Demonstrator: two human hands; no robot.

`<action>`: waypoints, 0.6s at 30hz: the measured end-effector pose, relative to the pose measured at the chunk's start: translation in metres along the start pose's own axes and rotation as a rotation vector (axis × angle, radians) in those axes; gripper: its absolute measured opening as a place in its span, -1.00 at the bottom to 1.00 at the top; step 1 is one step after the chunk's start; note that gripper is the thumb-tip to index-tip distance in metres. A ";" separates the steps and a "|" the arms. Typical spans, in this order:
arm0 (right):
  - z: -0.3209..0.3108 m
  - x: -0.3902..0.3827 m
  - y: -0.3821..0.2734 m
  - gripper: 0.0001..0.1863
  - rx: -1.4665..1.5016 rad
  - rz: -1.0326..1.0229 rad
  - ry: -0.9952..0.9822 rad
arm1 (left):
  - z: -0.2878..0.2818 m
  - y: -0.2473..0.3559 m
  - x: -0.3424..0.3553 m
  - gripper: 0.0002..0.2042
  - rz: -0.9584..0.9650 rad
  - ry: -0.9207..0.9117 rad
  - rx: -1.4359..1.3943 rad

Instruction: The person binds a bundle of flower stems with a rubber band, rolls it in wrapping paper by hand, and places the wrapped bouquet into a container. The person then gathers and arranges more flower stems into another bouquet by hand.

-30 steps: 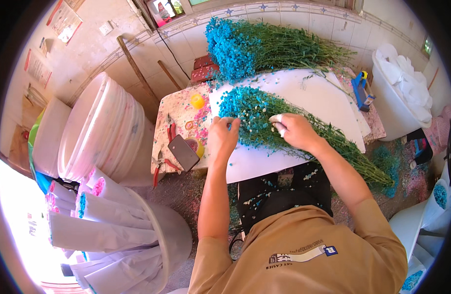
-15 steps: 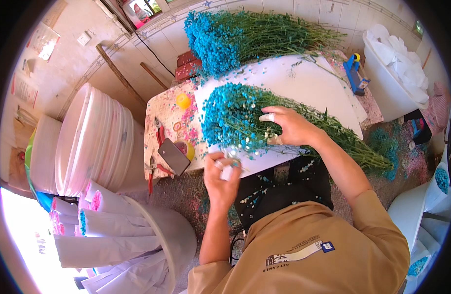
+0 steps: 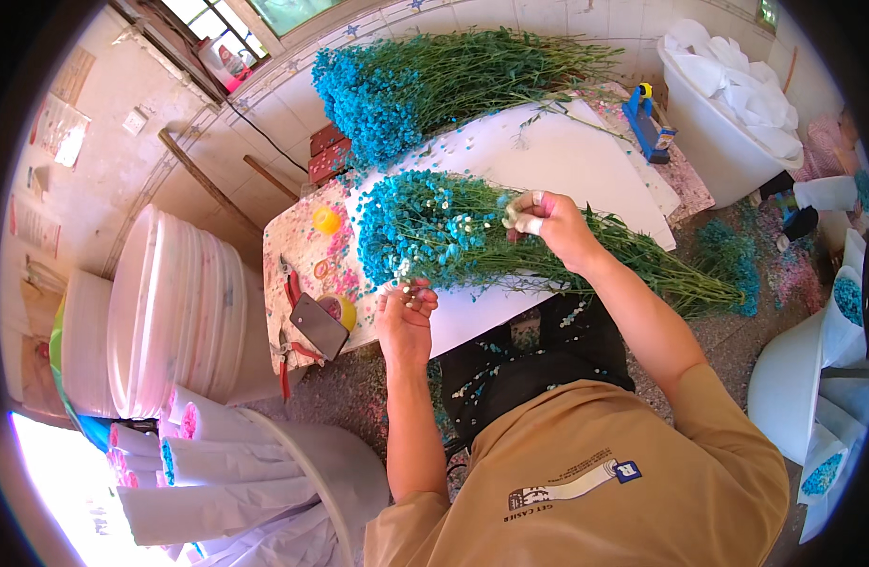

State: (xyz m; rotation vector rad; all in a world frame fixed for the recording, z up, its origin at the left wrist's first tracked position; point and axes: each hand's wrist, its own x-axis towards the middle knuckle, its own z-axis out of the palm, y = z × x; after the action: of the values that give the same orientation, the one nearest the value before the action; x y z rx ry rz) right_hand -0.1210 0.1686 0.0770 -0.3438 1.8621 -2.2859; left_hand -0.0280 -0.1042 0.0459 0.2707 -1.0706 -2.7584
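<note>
A bunch of blue-dyed small flowers with green stems (image 3: 434,231) lies across a white sheet (image 3: 585,156) on the table. My right hand (image 3: 548,222) rests on the top of this bunch, fingertips pinched on a small pale sprig. My left hand (image 3: 406,317) is at the table's near edge, just below the flower heads, with its fingers closed on a few tiny plucked bits. A second, larger bunch of blue flowers (image 3: 406,80) lies further back on the table.
A stack of white buckets (image 3: 170,302) stands at the left, and a bucket of paper-wrapped bundles (image 3: 226,472) lower left. A phone (image 3: 318,326), red pliers (image 3: 288,279) and a yellow ball (image 3: 326,220) lie on the table's left end. A white tub (image 3: 727,113) stands at the right.
My left hand drew back from the flower heads to the table's near edge, holding small bits. My right hand stayed on the bunch and pinched a pale sprig. The view shifted slightly.
</note>
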 end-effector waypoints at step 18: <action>0.018 -0.070 -0.007 -0.62 -0.941 -0.797 -0.037 | -0.001 0.013 -0.023 -0.73 0.446 -0.177 1.799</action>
State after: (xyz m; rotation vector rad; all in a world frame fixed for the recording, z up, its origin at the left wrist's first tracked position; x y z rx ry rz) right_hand -0.0486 0.1722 0.0827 -1.4360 3.0423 -1.4409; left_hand -0.0046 -0.1099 0.0563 -0.0559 -2.7745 -0.7682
